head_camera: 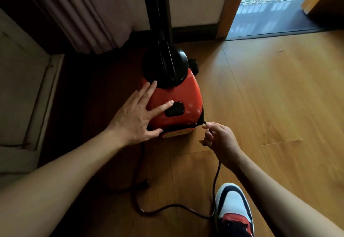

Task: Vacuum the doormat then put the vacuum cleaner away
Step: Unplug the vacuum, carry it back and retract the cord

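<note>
Right hand (221,140) grip: narrow pinch on the thin black power cord (216,173), at the rear corner of the red-and-black canister vacuum cleaner (178,95). Left hand (135,114) rests flat on the vacuum's top, fingers spread, index by its black button (175,109). Slack cord loops on the wooden floor (279,97) behind the vacuum. No doormat in view. Likely stow phase, cord not yet wound in.

Left hand (137,114), right hand (221,140), forearms (55,181) bare. Sneaker (232,203): white toe, black overlays, red midfoot.
</note>
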